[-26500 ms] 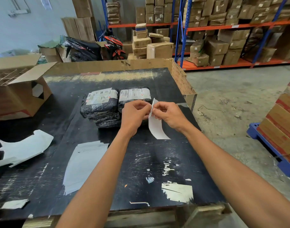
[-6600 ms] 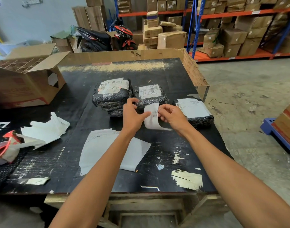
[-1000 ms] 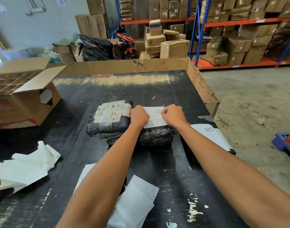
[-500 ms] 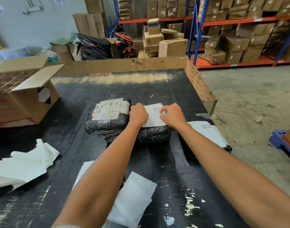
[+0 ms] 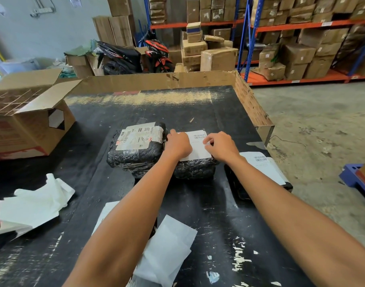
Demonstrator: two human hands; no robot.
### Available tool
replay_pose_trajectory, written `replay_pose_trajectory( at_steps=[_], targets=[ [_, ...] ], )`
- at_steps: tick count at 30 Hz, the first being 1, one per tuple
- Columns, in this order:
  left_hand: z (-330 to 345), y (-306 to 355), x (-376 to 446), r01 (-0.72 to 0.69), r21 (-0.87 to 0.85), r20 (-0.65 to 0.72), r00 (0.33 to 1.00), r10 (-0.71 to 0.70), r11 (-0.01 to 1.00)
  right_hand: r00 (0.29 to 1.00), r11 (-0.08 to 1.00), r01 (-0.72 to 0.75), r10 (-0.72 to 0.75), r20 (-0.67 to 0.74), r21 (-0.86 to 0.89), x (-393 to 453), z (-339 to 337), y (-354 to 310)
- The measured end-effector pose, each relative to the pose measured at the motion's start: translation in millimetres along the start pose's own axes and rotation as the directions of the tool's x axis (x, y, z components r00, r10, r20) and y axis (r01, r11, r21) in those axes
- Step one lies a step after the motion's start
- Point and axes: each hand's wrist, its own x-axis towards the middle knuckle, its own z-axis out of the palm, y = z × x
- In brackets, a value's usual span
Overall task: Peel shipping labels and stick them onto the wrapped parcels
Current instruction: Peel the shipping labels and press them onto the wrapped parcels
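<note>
Two hands sit on one white label [image 5: 195, 147] atop the middle black-wrapped parcel [image 5: 194, 168] on the black table [image 5: 198, 104]. From the head view, the left hand [image 5: 178, 145] presses down with fingers bent over the label's left edge; the right hand [image 5: 223, 146], fingers curled, bears on its right side. To stick it well, I would rub outward from the centre, flattening the corners over the crinkled wrap. Labelled parcels lie at both sides.
</note>
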Motion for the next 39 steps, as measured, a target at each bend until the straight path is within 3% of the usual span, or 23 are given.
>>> replay_pose_trajectory(
  at_steps=[3, 6, 11, 16, 19, 22, 24, 27, 28, 32, 39],
  targets=[
    [11, 3, 5, -0.063, 0.019, 0.068, 0.996, 0.062, 0.998, 0.998, 1.0, -0.017, 0.017, -0.055, 0.015, 3, 3, 8],
    [11, 7, 11, -0.032, 0.024, 0.073, 0.997, 0.03, 0.999, 0.994, 0.999, -0.019, 0.024, -0.11, 0.05, 15, 7, 8],
    [18, 0, 32, -0.129, -0.019, 0.029, 0.991, 0.13, 0.991, 0.989, 0.996, 0.088, -0.09, 0.12, 0.027, 47, 26, 10],
    [40, -10, 28, -0.13, -0.032, -0.017, 0.991, 0.129, 0.991, 0.992, 0.993, -0.014, 0.0, 0.126, 0.115, 52, 28, 8],
    [44, -12, 27, -0.103, -0.056, -0.066, 0.993, 0.099, 0.993, 0.979, 0.963, -0.194, 0.179, 0.096, 0.184, 45, 26, 5],
    [46, -13, 24, -0.083, -0.088, -0.096, 0.993, 0.074, 0.993, 0.935, 0.9, -0.356, 0.339, 0.108, 0.252, 36, 24, 3],
    [47, -13, 24, -0.089, -0.122, -0.119, 0.99, 0.075, 0.989, 0.902, 0.809, -0.432, 0.394, 0.177, 0.398, 34, 23, 3],
    [48, -16, 23, -0.126, -0.197, -0.14, 0.985, 0.099, 0.972, 0.879, 0.572, -0.472, 0.368, 0.304, 0.671, 33, 21, 4],
    [48, -18, 21, -0.135, -0.235, -0.153, 0.983, 0.1, 0.963, 0.888, 0.537, -0.454, 0.335, 0.314, 0.711, 29, 18, 2],
    [49, -20, 16, -0.144, -0.307, -0.194, 0.977, 0.086, 0.941, 0.918, 0.525, -0.394, 0.258, 0.3, 0.755, 18, 24, -3],
    [46, -25, 24, -0.207, -0.264, -0.137, 0.975, 0.176, 0.942, 0.901, 0.38, -0.407, 0.315, 0.298, 0.83, 2, 13, 8]
  ],
)
